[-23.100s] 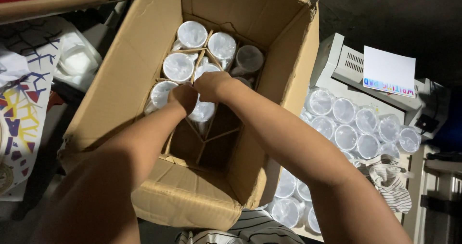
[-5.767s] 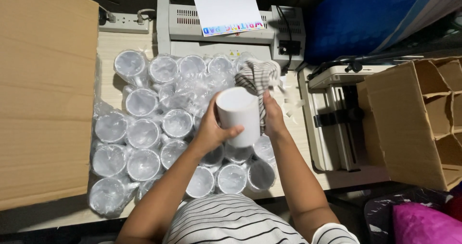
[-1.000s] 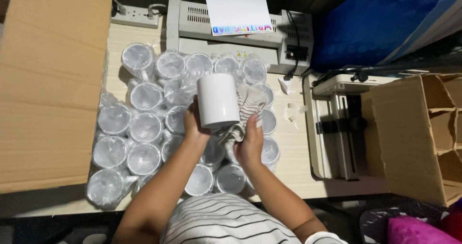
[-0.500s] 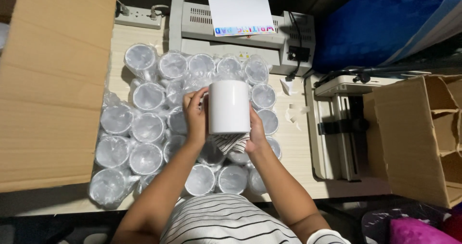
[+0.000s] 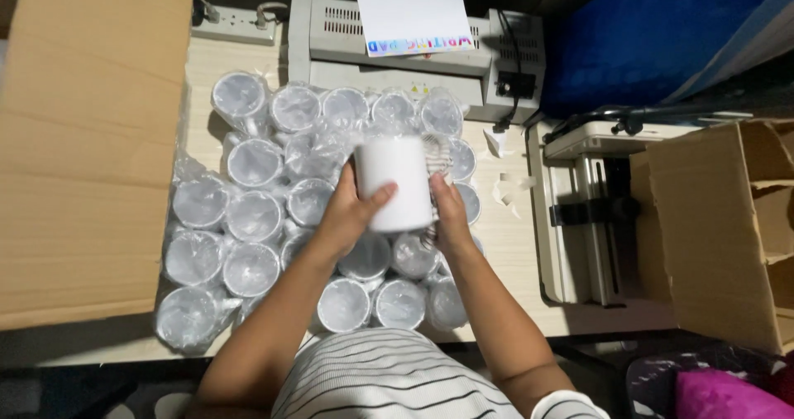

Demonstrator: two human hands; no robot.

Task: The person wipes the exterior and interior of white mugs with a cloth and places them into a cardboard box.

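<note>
A plain white mug (image 5: 394, 181) is held up above the table between both hands. My left hand (image 5: 347, 212) wraps its left side, thumb across the front. On the mug's right side my right hand (image 5: 449, 208) presses a striped cloth (image 5: 436, 161) against it. Below them stand several white mugs in clear plastic bags (image 5: 248, 212), packed close together on the pale wooden table (image 5: 513, 237).
A flat cardboard sheet (image 5: 83, 146) lies at the left. A grey machine with a white printed sheet (image 5: 413, 18) on top stands at the back, a power strip (image 5: 236, 26) beside it. A press-like device (image 5: 587, 212) and an open divided carton (image 5: 728, 229) are at the right.
The mug has been turned slightly in my hands and stays in about the same place; my right hand has moved up along the mug's side with the cloth.
</note>
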